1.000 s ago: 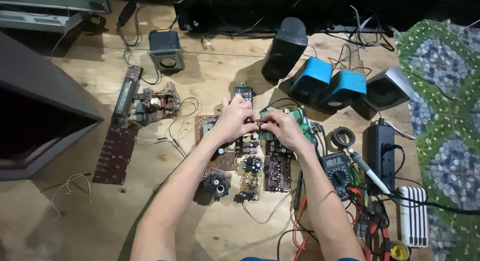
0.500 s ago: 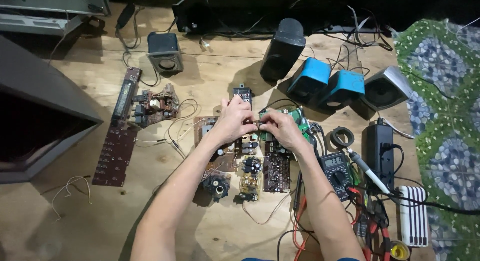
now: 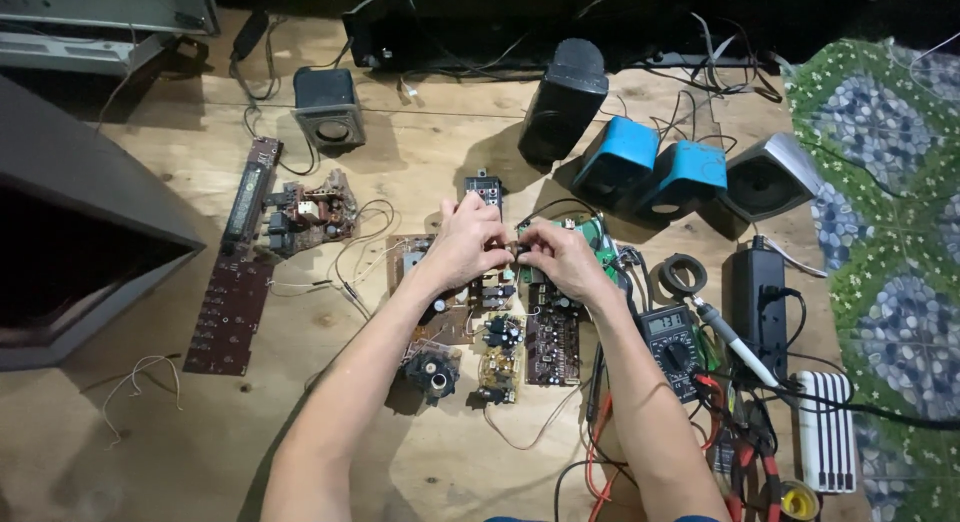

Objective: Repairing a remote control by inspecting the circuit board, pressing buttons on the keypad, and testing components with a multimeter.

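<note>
From my head view, my left hand [image 3: 462,244] and right hand [image 3: 560,262] meet fingertip to fingertip over the green circuit board [image 3: 600,244], both pinching one small dark part [image 3: 516,250] between them; it is too small for me to tell what kind, perhaps a connector. That part sits just left of the green board's edge, above the brown circuit boards [image 3: 548,334] lying on the wooden counter [image 3: 400,162]. Right of the green board lie the multimeter [image 3: 672,344] and a roll of tape [image 3: 683,275]. Beyond it stand two blue speakers [image 3: 650,170] and a black speaker [image 3: 560,102].
</note>
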